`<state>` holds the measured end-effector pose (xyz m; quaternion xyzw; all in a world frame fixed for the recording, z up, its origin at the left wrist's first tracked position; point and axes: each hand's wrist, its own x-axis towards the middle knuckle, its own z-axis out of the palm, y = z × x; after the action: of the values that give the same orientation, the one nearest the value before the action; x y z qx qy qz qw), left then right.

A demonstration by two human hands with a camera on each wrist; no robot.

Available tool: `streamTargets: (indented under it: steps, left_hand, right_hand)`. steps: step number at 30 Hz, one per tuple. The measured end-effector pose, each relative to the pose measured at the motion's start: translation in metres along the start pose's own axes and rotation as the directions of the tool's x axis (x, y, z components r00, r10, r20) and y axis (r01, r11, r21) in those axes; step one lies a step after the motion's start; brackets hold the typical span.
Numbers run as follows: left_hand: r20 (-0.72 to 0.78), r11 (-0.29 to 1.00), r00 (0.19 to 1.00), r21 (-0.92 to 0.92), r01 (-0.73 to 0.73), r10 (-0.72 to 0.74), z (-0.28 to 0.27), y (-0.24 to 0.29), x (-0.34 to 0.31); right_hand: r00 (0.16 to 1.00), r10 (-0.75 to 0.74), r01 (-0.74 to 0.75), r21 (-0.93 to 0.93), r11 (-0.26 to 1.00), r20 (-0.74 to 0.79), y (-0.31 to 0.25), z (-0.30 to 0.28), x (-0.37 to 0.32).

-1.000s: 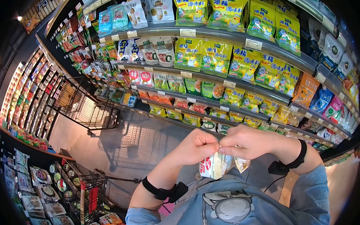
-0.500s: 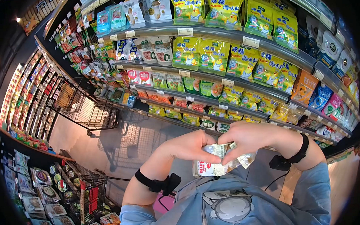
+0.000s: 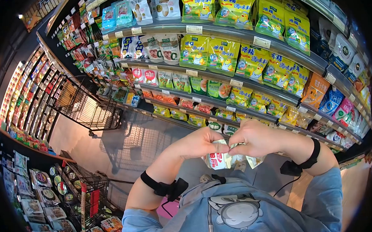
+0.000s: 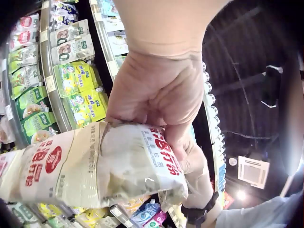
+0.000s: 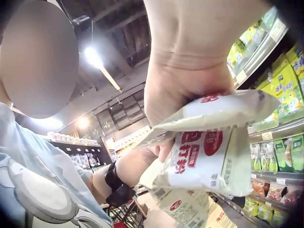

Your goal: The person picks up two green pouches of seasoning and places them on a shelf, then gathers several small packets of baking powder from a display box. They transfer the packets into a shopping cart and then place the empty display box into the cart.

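In front of the chest, my two hands meet over joined white-and-cream sachets of baking powder point(image 3: 216, 160) with red lettering. My left hand point(image 3: 200, 143) pinches them from the left between thumb and curled fingers. Close beside its thumb, the right hand point(image 3: 256, 138) grips the sachets from the other side. In the left wrist view, two plump sachets point(image 4: 133, 164) lie end to end under the left palm, a crimped seam between them. The right wrist view has one sachet point(image 5: 204, 159) below the right hand point(image 5: 190, 90), with more dangling under it. Most fingertips are hidden behind the packs.
Shelves ahead hold yellow seasoning bags point(image 3: 225, 58) and other pouches, with price tags along the edges. A wire shopping cart point(image 3: 90, 107) stands in the aisle at left. Another cart point(image 3: 92, 194) is nearer, beside packaged goods point(image 3: 44, 188) at lower left.
The hands first had their fists together, then spread thumbs-down over the sachets, and now pinch close together again. The sachets have shifted slightly upward in the head view since half a second ago.
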<state>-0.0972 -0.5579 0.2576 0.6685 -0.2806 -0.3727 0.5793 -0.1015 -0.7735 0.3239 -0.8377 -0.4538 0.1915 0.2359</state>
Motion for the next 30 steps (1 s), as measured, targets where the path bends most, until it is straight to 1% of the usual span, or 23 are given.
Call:
streamTargets:
  steps: [1,3,5,7,8,10,11,12,13,15,16,17,18,19,20,22,23,24,25,27,28,29,30]
  left_hand:
    - [-0.023,0.997,1.0,-0.082,-0.016,0.014,-0.001,-0.004,0.001]
    - [-0.045,0.993,0.999,-0.119,0.01,-0.016,-0.002,-0.003,-0.001]
    - [-0.064,0.987,0.997,-0.157,0.036,-0.046,-0.002,-0.001,-0.001]
    - [-0.062,0.964,0.998,-0.267,-0.021,0.005,-0.001,0.003,-0.001]
    - [-0.061,0.964,0.998,-0.266,-0.021,0.005,-0.002,0.006,-0.001]
    - [0.05,0.992,0.995,-0.085,0.094,-0.09,-0.005,0.014,-0.002]
    - [0.053,0.992,0.995,-0.086,0.094,-0.09,-0.004,0.018,-0.002]
    - [0.096,0.993,0.988,-0.007,0.121,-0.12,-0.002,0.021,-0.002]
    - [0.135,0.987,0.979,0.073,0.144,-0.153,-0.001,0.023,-0.002]
    - [0.172,0.98,0.967,0.105,0.171,-0.187,0.0,0.025,0.001]
    - [0.208,0.971,0.952,0.138,0.197,-0.223,0.001,0.026,0.002]
    - [0.209,0.97,0.952,0.139,0.197,-0.224,0.003,0.025,0.002]
    - [0.168,0.974,0.962,0.104,0.199,-0.215,0.005,0.022,0.001]
    - [0.126,0.978,0.97,0.068,0.199,-0.206,0.006,0.02,0.002]
    - [0.126,0.978,0.971,0.069,0.198,-0.205,0.006,0.019,0.003]
    - [0.029,0.942,0.949,0.136,0.307,-0.314,0.004,0.014,0.005]
    - [0.026,0.942,0.949,0.135,0.308,-0.314,0.004,0.011,0.005]
    - [0.019,0.956,0.957,0.054,0.287,-0.289,0.004,0.007,0.004]
    - [0.01,0.964,0.965,-0.026,0.263,-0.263,0.004,0.005,0.004]
    - [-0.004,0.969,0.971,-0.062,0.239,-0.239,0.003,0.005,0.003]
    - [-0.021,0.972,0.976,-0.098,0.214,-0.217,0.003,0.005,0.002]
    - [-0.024,0.972,0.976,-0.097,0.214,-0.217,0.001,0.003,0.001]
    - [-0.05,0.976,0.983,-0.134,0.169,-0.177,-0.003,0.0,0.0]
  right_hand:
    - [1.0,-0.001,0.001,-0.001,1.0,0.002,-0.001,0.001,0.0]
    - [0.987,-0.112,0.103,-0.082,0.991,-0.115,-0.002,0.003,-0.002]
    - [0.983,-0.126,0.11,-0.116,0.987,-0.136,-0.003,0.002,-0.002]
    - [0.978,-0.142,0.119,-0.149,0.982,-0.155,-0.006,0.0,-0.003]
    - [0.979,-0.147,0.124,-0.161,0.979,-0.139,-0.007,-0.001,-0.004]
    - [0.981,-0.149,0.127,-0.173,0.977,-0.123,-0.009,-0.003,-0.003]
    - [0.986,-0.147,0.129,-0.191,0.973,-0.08,-0.01,-0.004,-0.003]
    - [0.989,-0.143,0.132,-0.208,0.969,-0.036,-0.011,-0.003,-0.002]
    - [0.989,-0.14,0.129,-0.206,0.97,-0.037,-0.011,-0.003,-0.001]
    - [0.992,-0.068,0.087,-0.186,0.979,0.107,-0.009,-0.002,0.003]
    - [0.992,-0.068,0.087,-0.186,0.979,0.107,-0.009,-0.003,0.004]
    - [0.99,0.012,0.007,-0.134,0.991,0.139,-0.008,-0.003,0.006]
    - [0.98,0.089,-0.076,-0.083,0.994,0.175,-0.007,-0.003,0.006]
    - [0.981,0.091,-0.077,-0.083,0.994,0.174,-0.007,-0.003,0.007]
    - [0.978,0.095,-0.089,-0.04,0.995,0.188,-0.006,-0.003,0.007]
    - [0.974,0.095,-0.097,-0.002,0.995,0.204,-0.004,-0.002,0.008]
    - [0.984,0.065,-0.056,-0.062,0.997,0.166,-0.004,0.0,0.007]
    - [0.991,0.034,-0.018,-0.122,0.992,0.129,-0.004,0.002,0.005]
    - [0.991,0.034,-0.018,-0.122,0.992,0.129,-0.005,0.002,0.004]
    - [1.0,-0.028,0.03,-0.176,0.984,0.012,-0.008,0.002,0.0]
    - [0.999,-0.031,0.033,-0.177,0.984,0.013,-0.008,0.002,-0.001]
    - [0.997,-0.067,0.061,-0.141,0.988,-0.043,-0.008,0.002,-0.003]
    - [0.99,-0.101,0.09,-0.107,0.99,-0.101,-0.008,0.002,-0.005]
